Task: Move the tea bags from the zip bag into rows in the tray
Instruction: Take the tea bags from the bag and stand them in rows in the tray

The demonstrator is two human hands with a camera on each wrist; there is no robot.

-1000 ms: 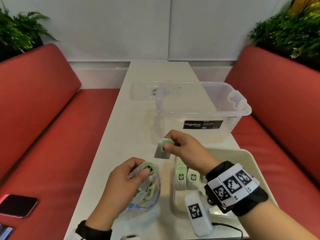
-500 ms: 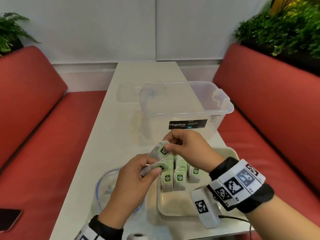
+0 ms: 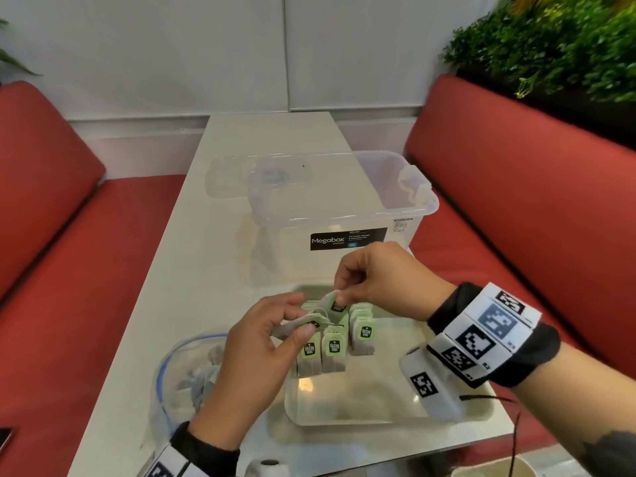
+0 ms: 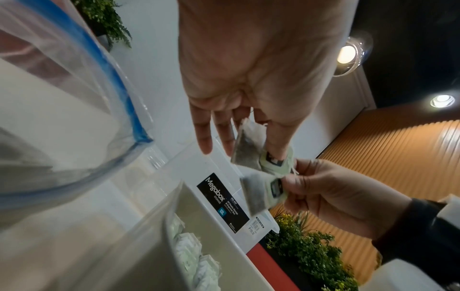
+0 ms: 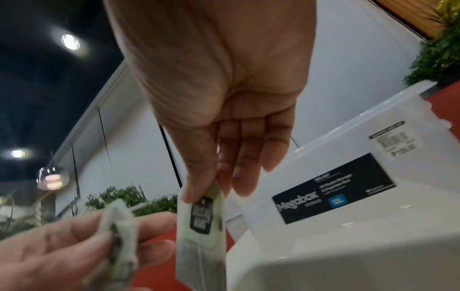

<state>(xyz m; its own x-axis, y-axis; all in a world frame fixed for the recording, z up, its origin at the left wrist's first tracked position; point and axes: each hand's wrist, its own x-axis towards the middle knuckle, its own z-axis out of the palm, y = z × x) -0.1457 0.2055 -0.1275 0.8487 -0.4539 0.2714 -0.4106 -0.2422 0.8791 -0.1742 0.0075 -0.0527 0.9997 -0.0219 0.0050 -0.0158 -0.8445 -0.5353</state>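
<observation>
A shallow pale tray (image 3: 361,407) sits near the table's front edge, with rows of green-tagged tea bags (image 3: 334,349) standing at its far end. Above those rows my left hand (image 3: 261,342) pinches one tea bag (image 3: 299,327) by its tag between thumb and fingers. My right hand (image 3: 375,284) pinches a second tea bag (image 3: 332,304) by its green tag, right beside the first. In the left wrist view both bags (image 4: 248,149) hang close together, their strings near each other. The right wrist view has the tag (image 5: 201,214) under my thumb. The clear zip bag (image 3: 186,373) with a blue seal lies left of the tray, holding more bags.
A clear Megabox storage bin (image 3: 340,208) stands just behind the tray, its lid (image 3: 234,173) lying behind it to the left. Red bench seats (image 3: 516,201) flank the narrow white table (image 3: 192,263). A phone corner (image 3: 4,438) shows at lower left.
My left hand lifted a tea bag out of the zip bag and carried it right, over the tray. My right hand brought its tea bag down to meet it.
</observation>
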